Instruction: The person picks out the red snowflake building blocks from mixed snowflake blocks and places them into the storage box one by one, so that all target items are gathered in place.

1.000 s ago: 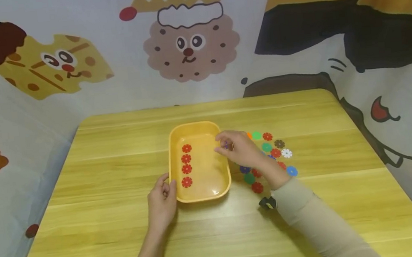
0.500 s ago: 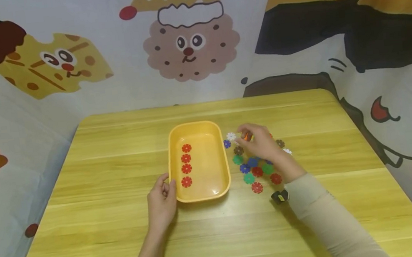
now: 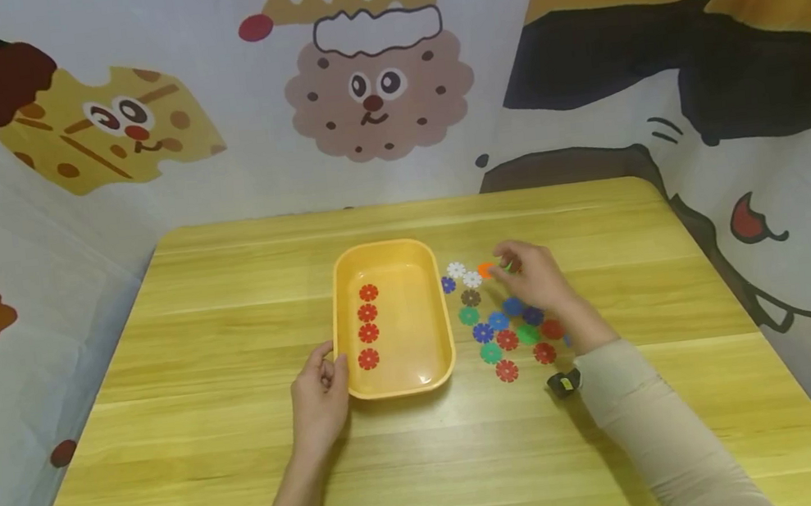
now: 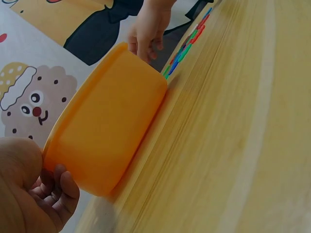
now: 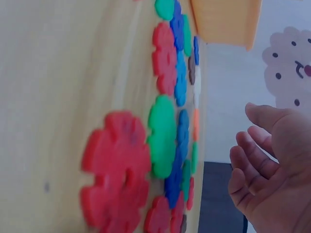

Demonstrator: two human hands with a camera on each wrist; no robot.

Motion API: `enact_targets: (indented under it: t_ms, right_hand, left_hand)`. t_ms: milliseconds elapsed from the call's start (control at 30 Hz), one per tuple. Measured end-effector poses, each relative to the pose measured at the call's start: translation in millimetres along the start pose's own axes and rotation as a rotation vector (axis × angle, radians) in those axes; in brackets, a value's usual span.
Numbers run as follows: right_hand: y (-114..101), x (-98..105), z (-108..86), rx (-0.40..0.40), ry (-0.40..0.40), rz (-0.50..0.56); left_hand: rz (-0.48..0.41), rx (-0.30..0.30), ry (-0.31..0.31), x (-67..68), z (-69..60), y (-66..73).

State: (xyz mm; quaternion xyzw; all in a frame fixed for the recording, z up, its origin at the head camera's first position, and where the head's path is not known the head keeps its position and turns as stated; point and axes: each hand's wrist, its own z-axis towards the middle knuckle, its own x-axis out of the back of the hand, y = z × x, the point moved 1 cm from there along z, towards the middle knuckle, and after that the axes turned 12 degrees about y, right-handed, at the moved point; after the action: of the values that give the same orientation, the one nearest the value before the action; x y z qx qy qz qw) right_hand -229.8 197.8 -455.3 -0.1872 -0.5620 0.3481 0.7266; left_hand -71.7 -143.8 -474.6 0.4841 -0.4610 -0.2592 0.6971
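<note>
Neatly rowed red discs (image 3: 366, 313), yellow tray (image 3: 410, 327) held by left grip (image 3: 319, 398), right grip (image 3: 537, 276) loose

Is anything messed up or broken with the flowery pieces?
Nothing looks broken. The yellow tray holds four red pieces in a column; the gap before the nearest one looks slightly bigger, so the line seems uneven. Mixed-colour pieces lie loosely on the table beside the tray.

In front of me a yellow tray (image 3: 412, 318) sits upright on the counter (image 3: 428, 465), four notched red discs (image 3: 368, 333) lying in a column along its left side. Just right of it I see mixed-colour discs (image 3: 498, 322) spread in a loose cluster.
</note>
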Motion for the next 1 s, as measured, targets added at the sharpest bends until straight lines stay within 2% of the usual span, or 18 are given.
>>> enact_targets:
  t_ms: [167,433,700,867,1000]
  right_hand:
    - [9.0,7.4,-1.1,-0.06,-0.026,-0.022]
    - [31.5,20.4,-1.0,-0.105,-0.059,-0.1]
    - [38.5,27.9,-0.4,-0.253,-0.141,-0.181]
    - [40.8,29.9,-0.3,-0.354,-0.18,-0.163]
    - [42.1,29.2,1.1,-0.371,-0.183,-0.149]
  left_hand:
    - [0.009,0.002,-0.007,-1.1,2.2,3.0]
    - [0.009,0.005,-0.014,1.1,1.8,2.5]
    - [0.018,0.037,-0.028,2.9,1.3,3.7]
    - [0.022,0.067,-0.041,2.3,-0.8,3.5]
    - [0.018,0.071,-0.036,2.9,-0.9,4.4]
